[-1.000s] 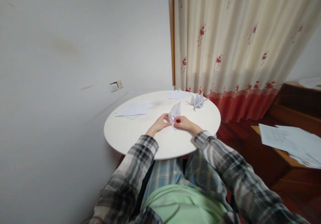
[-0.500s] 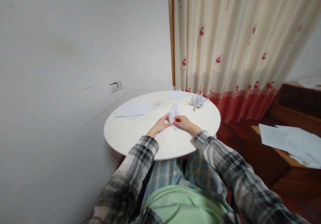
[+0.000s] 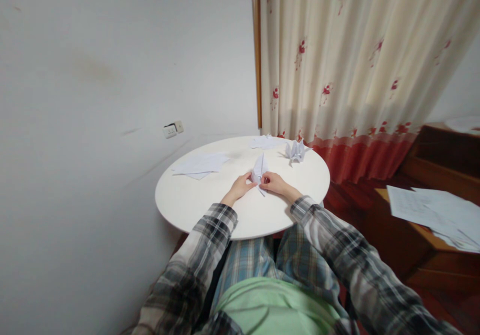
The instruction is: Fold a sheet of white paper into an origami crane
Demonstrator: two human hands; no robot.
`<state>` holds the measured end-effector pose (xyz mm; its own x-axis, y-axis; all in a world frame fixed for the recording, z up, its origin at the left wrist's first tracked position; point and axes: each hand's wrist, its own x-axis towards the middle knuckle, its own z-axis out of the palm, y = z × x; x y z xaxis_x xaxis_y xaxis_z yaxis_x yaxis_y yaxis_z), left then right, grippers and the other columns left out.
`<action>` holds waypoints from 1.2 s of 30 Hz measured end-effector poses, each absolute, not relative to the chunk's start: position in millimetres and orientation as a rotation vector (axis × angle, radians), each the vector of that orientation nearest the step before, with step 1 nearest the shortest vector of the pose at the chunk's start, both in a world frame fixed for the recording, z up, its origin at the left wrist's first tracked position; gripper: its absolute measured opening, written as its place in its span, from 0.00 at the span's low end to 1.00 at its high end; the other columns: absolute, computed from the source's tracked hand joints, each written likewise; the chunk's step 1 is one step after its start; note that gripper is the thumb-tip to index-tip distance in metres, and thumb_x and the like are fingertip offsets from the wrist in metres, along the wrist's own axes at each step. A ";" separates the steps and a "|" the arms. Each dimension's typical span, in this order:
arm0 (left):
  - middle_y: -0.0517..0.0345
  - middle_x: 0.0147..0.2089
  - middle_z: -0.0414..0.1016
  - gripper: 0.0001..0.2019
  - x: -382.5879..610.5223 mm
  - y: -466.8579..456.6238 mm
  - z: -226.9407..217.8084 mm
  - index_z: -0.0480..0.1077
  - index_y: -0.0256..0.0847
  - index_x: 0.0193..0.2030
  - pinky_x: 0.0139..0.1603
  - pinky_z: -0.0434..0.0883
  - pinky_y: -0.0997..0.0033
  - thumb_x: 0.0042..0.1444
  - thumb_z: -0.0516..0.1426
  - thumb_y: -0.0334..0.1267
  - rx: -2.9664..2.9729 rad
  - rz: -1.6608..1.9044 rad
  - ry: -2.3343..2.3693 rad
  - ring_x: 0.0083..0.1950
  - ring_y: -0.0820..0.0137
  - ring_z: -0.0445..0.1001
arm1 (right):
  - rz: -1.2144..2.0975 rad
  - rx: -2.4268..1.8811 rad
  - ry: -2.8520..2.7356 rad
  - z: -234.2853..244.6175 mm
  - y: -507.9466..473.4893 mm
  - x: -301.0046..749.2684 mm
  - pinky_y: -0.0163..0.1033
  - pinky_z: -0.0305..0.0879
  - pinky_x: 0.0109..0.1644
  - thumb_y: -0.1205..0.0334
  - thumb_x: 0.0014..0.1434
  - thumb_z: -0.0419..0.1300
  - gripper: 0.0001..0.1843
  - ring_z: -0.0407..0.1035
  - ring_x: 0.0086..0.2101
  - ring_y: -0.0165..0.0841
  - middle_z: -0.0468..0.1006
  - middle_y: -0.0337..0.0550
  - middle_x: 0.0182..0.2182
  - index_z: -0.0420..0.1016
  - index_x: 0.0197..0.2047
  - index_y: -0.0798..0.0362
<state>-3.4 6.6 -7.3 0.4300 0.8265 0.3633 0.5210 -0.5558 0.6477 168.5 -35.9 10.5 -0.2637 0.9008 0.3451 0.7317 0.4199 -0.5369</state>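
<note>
Head view. The hands meet at the centre of the frame, over the round white tabletop (image 3: 187, 202).

- Left hand (image 3: 240, 186) and right hand (image 3: 273, 182) each pinch the lower end of a small white folded paper shape (image 3: 259, 167). Its pointed flap stands up between them and its thin lower tip touches the tabletop.
- Grip, both sides: fingertips pressed together on the paper. Exact finger placement is too small to tell.
- Flat white paper sheets (image 3: 200, 164) lie left of centre, well apart from the hands.
- A finished-looking white folded paper figure (image 3: 296, 150) and a loose white paper scrap (image 3: 264, 141) sit at the far edge of the tabletop.
- A cream curtain with red flowers (image 3: 356, 65) fills the upper right.
- More white sheets (image 3: 431, 207) lie on a brown wooden bench (image 3: 420, 265) at the right edge.

We judge the step in hand to be a crease worked near the shape's lower end. A further fold there would call for one grip to steady the shape while the other flattens the edge.
</note>
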 end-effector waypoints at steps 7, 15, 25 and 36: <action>0.51 0.48 0.72 0.23 -4.0 3.9 -6.4 0.67 0.37 0.48 0.52 0.64 0.62 0.43 0.60 0.41 2.259 0.931 1.150 0.48 0.62 0.69 | 0.349 -1.383 -2.064 8.9 -33.7 169.1 0.30 0.52 0.31 0.68 0.46 0.59 0.01 0.58 0.25 0.25 0.69 0.36 0.23 0.71 0.25 0.57; 0.49 0.46 0.71 0.30 -4.5 4.1 -5.9 0.65 0.37 0.50 0.51 0.64 0.62 0.39 0.62 0.48 2.328 0.828 1.208 0.48 0.59 0.69 | 0.375 -1.391 -2.053 6.3 -30.0 169.8 0.30 0.53 0.32 0.67 0.47 0.58 0.02 0.59 0.26 0.25 0.70 0.36 0.24 0.72 0.26 0.57; 0.48 0.47 0.70 0.37 -3.5 0.3 -5.9 0.64 0.38 0.50 0.48 0.64 0.60 0.33 0.63 0.54 2.350 0.797 1.226 0.46 0.58 0.68 | 0.380 -1.396 -2.048 5.4 -29.2 169.8 0.30 0.52 0.31 0.68 0.46 0.58 0.02 0.59 0.26 0.26 0.70 0.37 0.24 0.72 0.26 0.57; 0.47 0.54 0.66 0.40 -5.3 -1.5 -3.2 0.60 0.38 0.54 0.54 0.61 0.60 0.32 0.65 0.50 2.301 0.769 1.180 0.53 0.55 0.65 | 0.362 -1.397 -2.062 5.4 -29.8 170.4 0.30 0.53 0.32 0.67 0.47 0.58 0.03 0.59 0.26 0.26 0.71 0.37 0.25 0.72 0.27 0.57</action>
<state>-5.3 -1.5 -3.2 0.4814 0.8324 0.2745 0.5874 -0.5388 0.6038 170.4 -29.8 5.4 -0.2530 0.9077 0.3349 0.7391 0.4046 -0.5385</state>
